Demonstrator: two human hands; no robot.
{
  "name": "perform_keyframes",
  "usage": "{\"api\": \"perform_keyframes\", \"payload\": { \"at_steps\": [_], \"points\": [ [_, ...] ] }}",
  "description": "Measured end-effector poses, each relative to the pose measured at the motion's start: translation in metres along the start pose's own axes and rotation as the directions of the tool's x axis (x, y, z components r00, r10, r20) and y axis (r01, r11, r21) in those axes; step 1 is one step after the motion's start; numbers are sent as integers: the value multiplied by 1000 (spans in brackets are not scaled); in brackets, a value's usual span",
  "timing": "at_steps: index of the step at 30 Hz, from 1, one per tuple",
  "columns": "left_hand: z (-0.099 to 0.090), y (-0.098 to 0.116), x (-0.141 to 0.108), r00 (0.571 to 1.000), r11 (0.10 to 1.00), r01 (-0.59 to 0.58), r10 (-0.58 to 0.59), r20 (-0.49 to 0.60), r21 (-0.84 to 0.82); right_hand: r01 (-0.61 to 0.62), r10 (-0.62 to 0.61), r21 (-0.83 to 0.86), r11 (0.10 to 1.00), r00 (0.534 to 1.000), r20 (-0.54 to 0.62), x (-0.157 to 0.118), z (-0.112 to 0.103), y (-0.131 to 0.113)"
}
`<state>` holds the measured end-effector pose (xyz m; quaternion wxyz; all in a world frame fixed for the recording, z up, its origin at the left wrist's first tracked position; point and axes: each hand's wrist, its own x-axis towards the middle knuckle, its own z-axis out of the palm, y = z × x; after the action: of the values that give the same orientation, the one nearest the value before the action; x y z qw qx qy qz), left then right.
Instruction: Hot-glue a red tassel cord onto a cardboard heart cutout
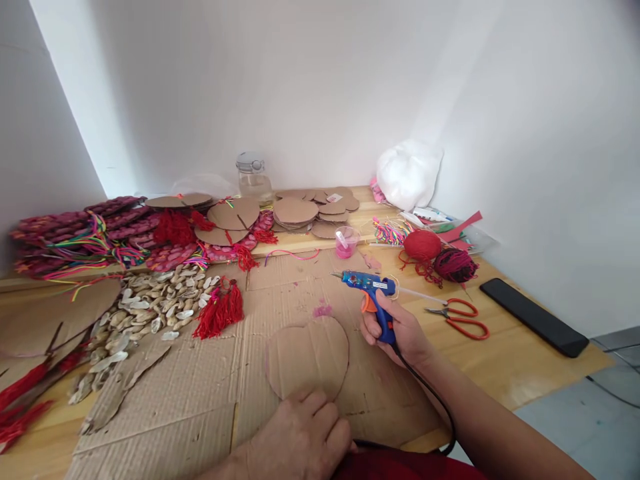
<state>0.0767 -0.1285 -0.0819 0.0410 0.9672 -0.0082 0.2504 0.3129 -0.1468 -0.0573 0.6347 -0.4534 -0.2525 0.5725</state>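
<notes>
My right hand (395,327) is wrapped round the handle of a blue glue gun (373,287) with an orange trigger. Its nozzle points left above the cardboard, and a clear glue stick (425,296) sticks out of the back. A heart-shaped cardboard cutout (307,353) lies flat in front of me. At its lower edge rests my left hand (303,433), the fingers curled over the edge and their tips hidden. Peanut shells (155,303) are heaped to the left, beside red yarn tassels (220,312).
Brown cardboard (200,400) covers the work area. Behind it are stacked cardboard cutouts (295,211), a glass jar (254,180) and a pink-stained cup (346,241). Orange-handled scissors (465,320), yarn balls (423,247) and a black phone (533,317) lie right. The gun's cable (435,393) loops beneath my forearm.
</notes>
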Motion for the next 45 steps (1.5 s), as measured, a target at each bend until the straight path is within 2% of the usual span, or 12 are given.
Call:
{"api": "perform_keyframes", "payload": {
  "at_steps": [3, 8, 12, 17, 25, 45],
  "points": [
    [-3, -1, 1, 1000, 1000, -2, 2, -9, -9, -9, 9, 0, 1000, 1000, 7, 1, -1, 0],
    [-12, -2, 2, 997, 1000, -22, 22, 78, -1, -13, 13, -6, 1000, 1000, 24, 2, -2, -1],
    [-16, -3, 2, 996, 999, -33, 35, 88, -19, -9, 9, -13, 1000, 1000, 25, 3, -2, -2],
    [-15, -3, 1, 996, 999, -31, 33, 82, -29, -3, 4, -26, 1000, 999, 37, 4, -3, -1],
    [-11, -4, 0, 993, 995, -87, 91, 76, -54, -4, 6, -55, 998, 999, 40, 3, -2, -1],
    [-12, -6, 1, 995, 992, -69, 76, 71, -105, -10, 12, -92, 996, 1000, 22, 2, 2, -4]
  ]
}}
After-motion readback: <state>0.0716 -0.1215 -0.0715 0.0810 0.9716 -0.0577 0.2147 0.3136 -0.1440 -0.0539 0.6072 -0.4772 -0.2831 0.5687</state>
